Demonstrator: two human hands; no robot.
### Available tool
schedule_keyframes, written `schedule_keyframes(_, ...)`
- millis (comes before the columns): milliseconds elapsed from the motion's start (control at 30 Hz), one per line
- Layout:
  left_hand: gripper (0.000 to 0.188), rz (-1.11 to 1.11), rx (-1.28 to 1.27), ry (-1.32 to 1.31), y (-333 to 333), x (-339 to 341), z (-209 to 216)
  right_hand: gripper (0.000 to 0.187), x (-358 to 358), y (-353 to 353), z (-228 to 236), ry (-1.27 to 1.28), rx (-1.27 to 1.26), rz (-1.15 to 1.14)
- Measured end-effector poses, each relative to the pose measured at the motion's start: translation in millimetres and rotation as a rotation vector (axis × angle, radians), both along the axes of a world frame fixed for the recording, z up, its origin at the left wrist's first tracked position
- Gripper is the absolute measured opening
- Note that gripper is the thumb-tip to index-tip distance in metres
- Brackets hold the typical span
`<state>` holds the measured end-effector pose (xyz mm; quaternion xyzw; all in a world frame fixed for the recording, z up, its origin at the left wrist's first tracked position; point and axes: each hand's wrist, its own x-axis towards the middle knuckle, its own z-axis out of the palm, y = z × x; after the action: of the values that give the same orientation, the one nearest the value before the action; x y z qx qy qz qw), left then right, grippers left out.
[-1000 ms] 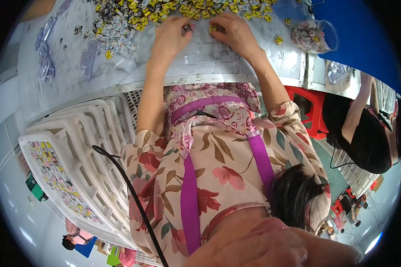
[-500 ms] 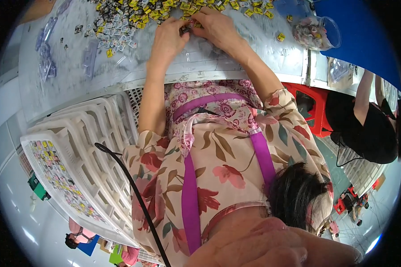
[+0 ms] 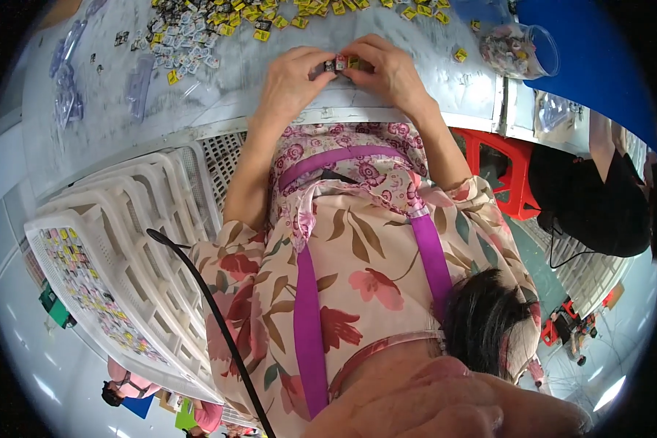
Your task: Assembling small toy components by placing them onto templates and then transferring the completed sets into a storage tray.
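My left hand [image 3: 292,82] and my right hand [image 3: 388,73] meet over the near part of the table, fingertips closed in pinches. Between them they hold a short row of small pieces [image 3: 340,63], dark, red-and-white and yellow; its exact make-up is too small to tell. Both hands touch this row, one at each end. Beyond the fingers spreads a heap of small yellow-and-black pieces [image 3: 299,22]. Left of it lie pale blue-white pieces [image 3: 184,45].
A clear round tub [image 3: 518,52] of small pieces stands on the table [image 3: 219,102] at the right. Clear plastic parts [image 3: 67,95] lie at the left. Stacked white crates [image 3: 131,241] stand below the edge, the outermost bearing small pieces. A red stool [image 3: 515,186] and another person's arm [image 3: 601,142] are at right.
Both hands have drawn back from the heap toward the near table edge, moving slightly right. The pinched pieces came with them and now show more plainly between the fingertips.
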<state>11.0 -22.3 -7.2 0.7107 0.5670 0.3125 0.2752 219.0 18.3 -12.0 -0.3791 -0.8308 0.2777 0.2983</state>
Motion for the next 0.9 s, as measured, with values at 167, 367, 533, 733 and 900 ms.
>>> schedule_keyframes(167,0.031,0.001,0.224,0.039,-5.7,5.4,-14.8,0.028,1.6,-5.1,-5.2,-0.03,0.106,0.012)
schedule_keyframes(367,0.029,0.056,0.171,-0.005,-8.1,9.7,-10.7,0.032,3.4,-7.6,-7.3,-0.042,0.198,0.017)
schedule_keyframes(533,0.027,0.033,0.217,0.037,-9.3,10.9,-13.0,0.022,4.9,-12.5,-14.9,0.046,0.183,-0.064)
schedule_keyframes(733,0.023,0.054,0.254,0.053,-18.5,18.7,-18.9,0.018,7.8,-14.2,-14.4,0.069,0.125,-0.037)
schedule_keyframes(900,0.024,0.097,0.194,-0.075,-13.4,-5.1,-6.6,0.016,16.8,-17.7,-4.5,0.09,0.0,-0.039)
